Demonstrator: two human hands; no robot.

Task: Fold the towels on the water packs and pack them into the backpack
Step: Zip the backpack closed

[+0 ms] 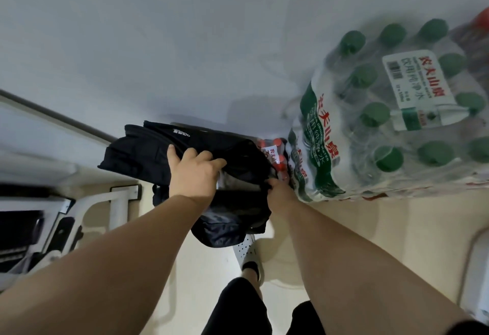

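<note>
A black backpack (143, 149) leans against the pale wall, its top flap pulled open. My left hand (194, 169) grips the upper edge of the opening, fingers curled over the black fabric. My right hand (277, 189) pinches the opposite edge of the opening, next to the water packs. Inside the opening a grey lining or cloth (232, 181) shows; I cannot tell whether it is a towel. A stack of shrink-wrapped water packs with green caps (383, 123) stands at the right. No towel lies on top of it.
A smaller pack of red-capped bottles (275, 154) sits between the backpack and the green-capped stack. A white desk frame (113, 202) and dark equipment stand at the left. My white shoe (247, 252) is on the cream floor below the bag.
</note>
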